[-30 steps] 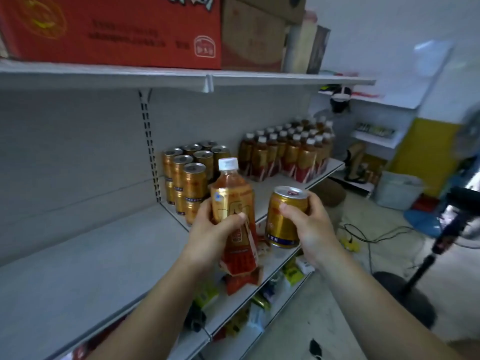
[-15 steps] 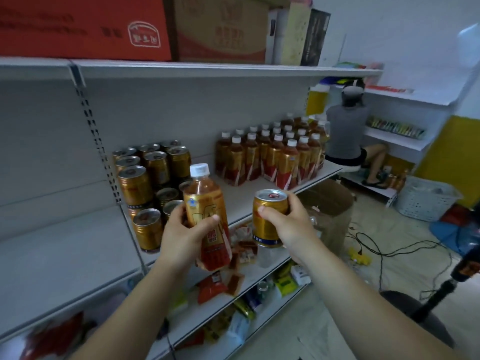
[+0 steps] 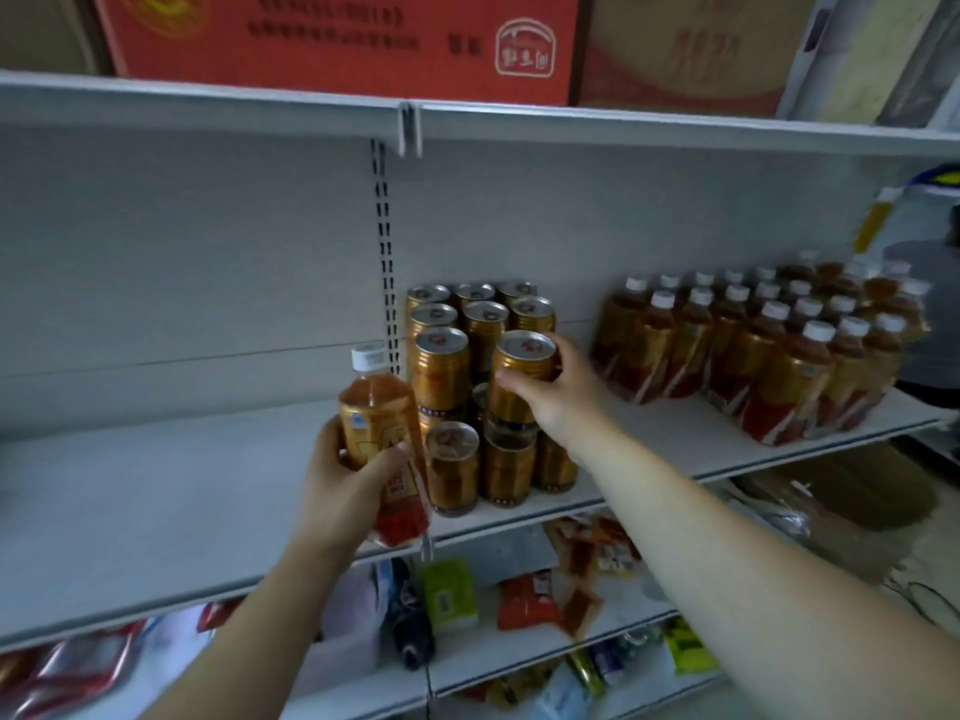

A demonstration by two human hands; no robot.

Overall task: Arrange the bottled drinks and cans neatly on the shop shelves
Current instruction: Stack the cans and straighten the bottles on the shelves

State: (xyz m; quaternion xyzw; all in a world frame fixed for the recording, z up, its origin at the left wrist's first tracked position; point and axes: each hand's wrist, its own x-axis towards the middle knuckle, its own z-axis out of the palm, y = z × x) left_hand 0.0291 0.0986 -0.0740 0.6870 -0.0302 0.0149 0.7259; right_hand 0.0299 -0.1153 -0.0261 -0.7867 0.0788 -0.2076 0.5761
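While wrapped round gold can [image 3: 521, 375], right hand [image 3: 558, 394] sets it atop can stack [image 3: 478, 387] on shelf [image 3: 156, 491]; left hand [image 3: 347, 480] grips tea bottle [image 3: 382, 444] at 9 o'clock of stack

Pretty dim and flat overall, soft indoor light with a warm cast and no hard shadows. Can't tell where the light comes from. The shelf [image 3: 156, 491] is an even grey, darker up under the top shelf [image 3: 623, 129]. Small highlights on the can tops [image 3: 522, 346] (nothing blown out). Wide-angle lens bends the shelf lines, worst at the edges. The bottles [image 3: 779, 366] far right smear with motion blur, and the snack packets [image 3: 62, 672] bottom left are mush. Print on the red box [image 3: 337, 39] is too soft to read.
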